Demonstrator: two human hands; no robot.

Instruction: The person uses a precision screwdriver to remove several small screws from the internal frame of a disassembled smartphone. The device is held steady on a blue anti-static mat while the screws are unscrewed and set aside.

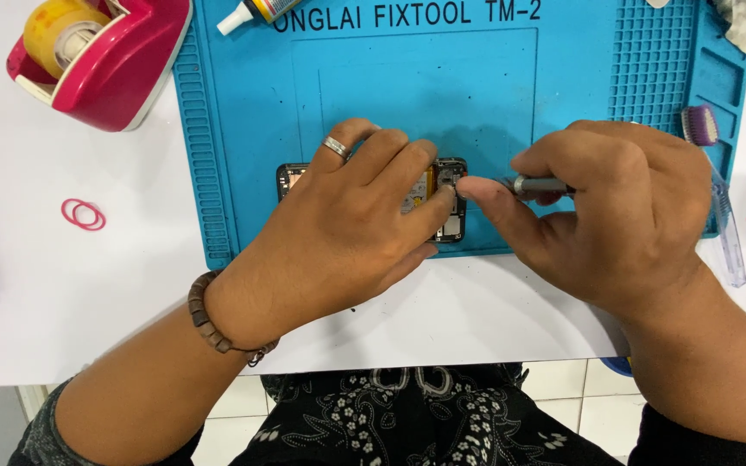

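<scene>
Left hand (347, 224) lies flat, fingers spread over an opened phone (451, 203), pinning it to the blue mat (243, 129). Right hand (615, 216) pinches a metal tool (539, 185), tip at the phone's end. Tape dispenser (105, 56) sits further out on the counter (88, 285).

Phone (447, 200): opened, back cover off, insides showing; it lies flat along the mat's near edge, mostly under my left hand (347, 229).
Tool (539, 185): thin grey metal shaft, roughly level, pinched in my right hand (615, 216), tip at the phone's right end.
</scene>
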